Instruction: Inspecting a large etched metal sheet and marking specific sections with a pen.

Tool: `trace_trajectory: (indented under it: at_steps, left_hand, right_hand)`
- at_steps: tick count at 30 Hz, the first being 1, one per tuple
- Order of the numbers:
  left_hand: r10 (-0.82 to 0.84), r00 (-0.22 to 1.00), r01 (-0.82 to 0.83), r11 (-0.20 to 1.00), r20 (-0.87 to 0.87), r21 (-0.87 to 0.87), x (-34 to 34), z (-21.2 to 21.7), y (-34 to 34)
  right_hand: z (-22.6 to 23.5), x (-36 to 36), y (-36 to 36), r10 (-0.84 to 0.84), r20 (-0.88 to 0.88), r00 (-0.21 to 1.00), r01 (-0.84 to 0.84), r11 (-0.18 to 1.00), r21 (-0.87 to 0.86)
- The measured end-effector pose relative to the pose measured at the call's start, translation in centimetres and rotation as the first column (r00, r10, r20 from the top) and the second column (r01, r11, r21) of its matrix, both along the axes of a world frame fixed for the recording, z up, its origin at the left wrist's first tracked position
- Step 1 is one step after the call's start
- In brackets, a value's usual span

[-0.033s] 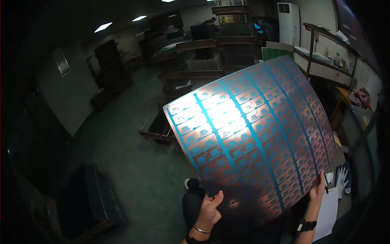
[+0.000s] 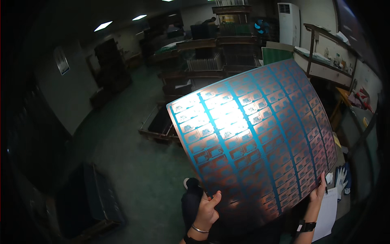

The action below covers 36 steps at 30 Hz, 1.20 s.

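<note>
A large, thin circuit board panel (image 2: 260, 134) is held up in front of me, tilted. Its copper-coloured face carries rows of small rectangular patterns split by blue bands, and a bright glare covers its upper left part. My left hand (image 2: 208, 208) grips the lower left edge, thumb on the face and fingers mostly hidden behind. At the lower right edge, my right hand (image 2: 318, 191) holds the panel, its palm and fingers against the rim. A bracelet circles my left wrist, and a dark band is on my right.
On the right, a bench bears white paper (image 2: 326, 215) and work gloves (image 2: 342, 179). Shelving (image 2: 331, 67) with bottles stands behind it. Racks of panels (image 2: 205, 63) fill the back, near a green board (image 2: 277, 54). A dark cart (image 2: 91, 199) stands lower left; a low trolley (image 2: 159, 126) is beyond the panel.
The panel's upper edge has dropped slightly and its left corner has shifted a little to the right. Both hands keep their hold in nearly the same places.
</note>
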<state>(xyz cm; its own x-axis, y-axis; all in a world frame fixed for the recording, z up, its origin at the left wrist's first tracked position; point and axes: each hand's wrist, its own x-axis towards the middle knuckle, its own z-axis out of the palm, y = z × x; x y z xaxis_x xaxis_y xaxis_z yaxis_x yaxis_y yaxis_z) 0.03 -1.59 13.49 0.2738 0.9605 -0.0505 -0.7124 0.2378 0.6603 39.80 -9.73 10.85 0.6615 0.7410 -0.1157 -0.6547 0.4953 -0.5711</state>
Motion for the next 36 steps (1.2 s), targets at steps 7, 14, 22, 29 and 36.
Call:
trace_trajectory:
  at_steps: [7, 14, 22, 29, 36]
  left_hand:
    - [-0.093, 0.996, 0.094, 0.993, 0.008, -0.067, -0.5, -0.6, 0.2]
    - [-0.189, 0.981, 0.184, 0.978, -0.044, -0.095, -0.4, -1.6, -0.5]
    - [-0.236, 0.972, 0.237, 0.969, 0.021, -0.071, -0.9, -1.9, -1.0]
    - [-0.23, 0.973, 0.232, 0.971, 0.028, -0.063, -1.0, -1.7, -1.1]
    - [-0.058, 0.991, 0.047, 0.995, -0.124, -0.088, 0.3, 2.7, -2.3]
  right_hand:
    - [-1.8, -1.2, -1.1, -0.028, -0.048, 0.998, 0.025, 0.998, -0.059]
    - [-4.9, 0.7, -3.0, -0.042, 0.029, 0.999, 0.043, 0.998, -0.054]
    - [-6.9, 1.9, -3.8, 0.047, 0.042, 0.998, -0.049, 0.997, 0.064]
    - [-3.9, -1.0, -2.2, -0.091, -0.045, 0.995, 0.089, 0.996, -0.028]
    - [-4.3, -0.6, -2.6, 0.007, -0.061, 0.998, -0.003, 0.998, 0.063]
